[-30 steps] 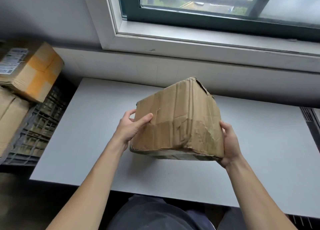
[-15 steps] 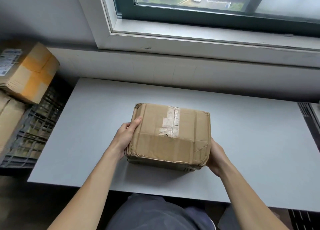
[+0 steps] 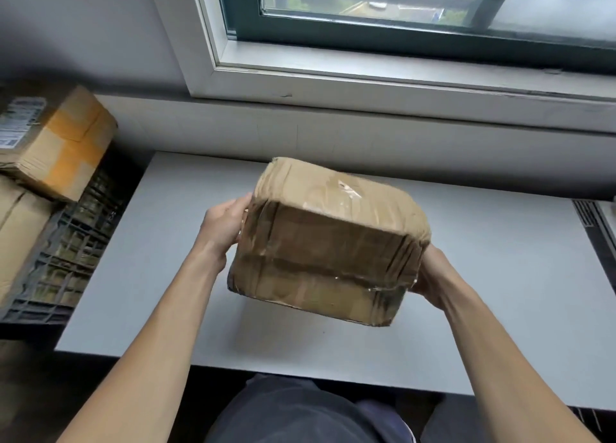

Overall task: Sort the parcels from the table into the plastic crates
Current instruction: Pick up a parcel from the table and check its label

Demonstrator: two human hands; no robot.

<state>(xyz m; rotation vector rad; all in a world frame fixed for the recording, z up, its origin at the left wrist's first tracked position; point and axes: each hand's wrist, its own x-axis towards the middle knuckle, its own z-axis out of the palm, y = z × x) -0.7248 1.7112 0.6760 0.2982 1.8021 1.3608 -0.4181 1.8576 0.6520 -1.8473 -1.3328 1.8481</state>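
A: What is being changed?
B: The parcel [image 3: 330,242], flat a moment ago, is being tilted above the bench [image 3: 166,276]; it is being clamped at its ends by the left grip [image 3: 223,224] and right grip [image 3: 430,272].
A: Meaning?
B: Its crate [image 3: 76,252] is probably being decided.

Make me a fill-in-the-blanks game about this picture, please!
The left hand and right hand hold the parcel above the ____.
The dark crate stands on the person's ____ side.
High on the far wall is a ____.
Missing words: table, left, window.
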